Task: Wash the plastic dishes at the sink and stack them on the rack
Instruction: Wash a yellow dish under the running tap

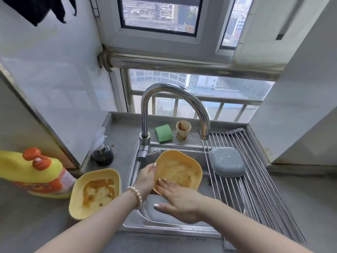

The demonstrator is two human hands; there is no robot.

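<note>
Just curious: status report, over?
Left hand gripping tilted yellow plastic dish over sink; right hand flat, rubbing inside. Grey dish on rack. Nothing blocking.

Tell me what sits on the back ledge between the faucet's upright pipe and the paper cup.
In the head view, a green sponge lies on the ledge between the faucet pipe and the paper cup, nothing else.

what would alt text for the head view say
A person's left hand grips a dirty yellow dish tilted over the sink while the right hand rubs inside it. Another dirty yellow dish waits left; a grey dish lies on the rack.
</note>
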